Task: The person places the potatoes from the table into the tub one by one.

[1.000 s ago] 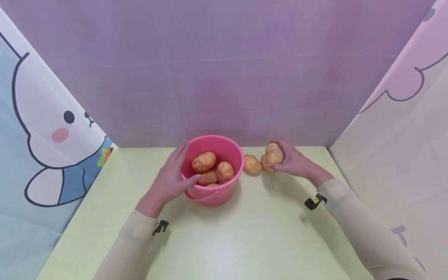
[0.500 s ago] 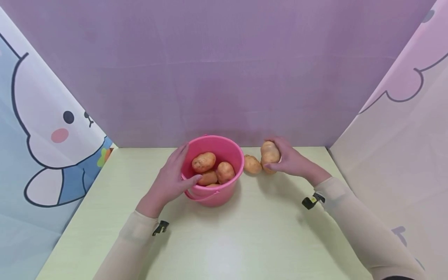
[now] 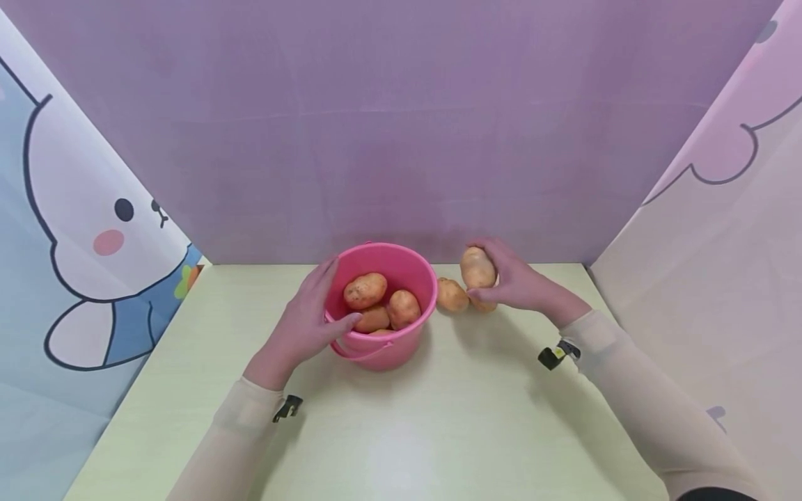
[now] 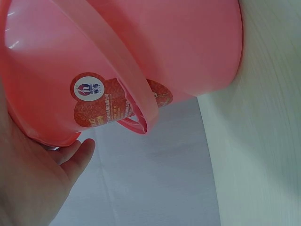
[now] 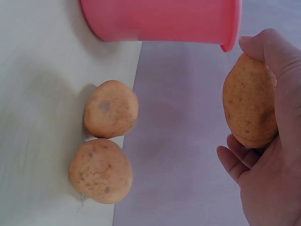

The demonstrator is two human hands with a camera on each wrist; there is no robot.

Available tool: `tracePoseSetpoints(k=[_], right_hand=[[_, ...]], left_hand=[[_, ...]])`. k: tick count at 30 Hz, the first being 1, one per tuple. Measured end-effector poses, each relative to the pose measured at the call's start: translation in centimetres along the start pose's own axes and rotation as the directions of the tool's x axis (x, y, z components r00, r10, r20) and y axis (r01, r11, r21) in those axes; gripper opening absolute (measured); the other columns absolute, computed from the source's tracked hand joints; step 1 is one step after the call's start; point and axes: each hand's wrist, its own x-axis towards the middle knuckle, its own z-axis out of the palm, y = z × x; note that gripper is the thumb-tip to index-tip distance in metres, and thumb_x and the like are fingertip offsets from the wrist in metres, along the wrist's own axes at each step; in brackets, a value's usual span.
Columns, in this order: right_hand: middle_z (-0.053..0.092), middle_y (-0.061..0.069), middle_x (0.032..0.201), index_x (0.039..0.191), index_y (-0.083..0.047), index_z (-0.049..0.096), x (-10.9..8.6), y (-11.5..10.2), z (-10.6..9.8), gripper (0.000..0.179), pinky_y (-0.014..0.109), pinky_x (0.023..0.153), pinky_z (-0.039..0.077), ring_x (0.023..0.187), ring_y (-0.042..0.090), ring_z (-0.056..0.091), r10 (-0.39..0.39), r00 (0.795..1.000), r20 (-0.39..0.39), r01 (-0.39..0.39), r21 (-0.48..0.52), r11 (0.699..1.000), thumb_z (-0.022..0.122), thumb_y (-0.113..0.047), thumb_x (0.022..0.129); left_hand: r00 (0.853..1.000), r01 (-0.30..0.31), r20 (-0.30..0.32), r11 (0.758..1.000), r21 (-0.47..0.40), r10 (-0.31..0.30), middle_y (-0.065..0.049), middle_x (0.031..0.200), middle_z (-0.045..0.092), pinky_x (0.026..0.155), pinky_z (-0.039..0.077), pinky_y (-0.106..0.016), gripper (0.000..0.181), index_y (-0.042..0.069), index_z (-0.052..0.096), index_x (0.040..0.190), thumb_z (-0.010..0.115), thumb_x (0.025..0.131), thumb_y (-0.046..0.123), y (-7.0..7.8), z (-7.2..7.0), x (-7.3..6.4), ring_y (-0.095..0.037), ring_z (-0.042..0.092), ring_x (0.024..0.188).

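The pale, wood-grained tabletop (image 3: pixel 388 424) carries a round pink plastic bucket (image 3: pixel 401 348) near its back edge — likely light and slightly springy in itself, weighted by the smooth tan potatoes inside (image 3: pixel 365 290), and best steadied at rim or wall. The person's left hand (image 3: pixel 307 316) is spread along the bucket's left rim, fingers almost straight, thumb reaching over the opening. The right hand (image 3: pixel 520 278), toward the tabletop's back right corner, grips an oval tan potato (image 3: pixel 477 266) between thumb and fingers, off the tabletop and right of the bucket; it should be firm, fairly dense, best taken across its middle. Two rounded tan potatoes (image 5: pixel 111 108) lie touching near the back edge — between bucket and right hand, one partly hidden in the head view.
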Motion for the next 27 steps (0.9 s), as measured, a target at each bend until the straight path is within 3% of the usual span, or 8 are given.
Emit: tracePoseSetpoints(k=[17,27], right_hand=[[0.051,0.014,0.150,0.162,-0.011,0.046,0.3,-1.7,-0.1,0.087,0.058,0.112,0.050,0.132,0.032,0.055,-0.061,0.998,0.028,0.060,0.013,0.998,0.094,-0.021,0.090],[0.051,0.010,0.147,0.162,-0.018,0.047,0.6,-2.1,-0.1,0.086,0.056,0.107,0.054,0.129,0.029,0.055,-0.046,0.997,0.055,0.045,0.017,0.999,0.094,-0.027,0.090]], left_hand=[[1.000,0.011,0.013,1.000,0.007,-0.011,-0.011,0.182,0.023,0.113,0.048,-0.073,0.112,0.014,0.020,0.179,0.084,0.095,0.050,0.2,-0.2,0.0,-0.040,0.026,0.165],[1.000,0.019,0.023,1.000,0.010,-0.019,-0.011,0.182,0.022,0.115,0.047,-0.072,0.112,0.014,0.019,0.179,0.082,0.095,0.054,0.5,-0.3,0.0,-0.040,0.026,0.165]])
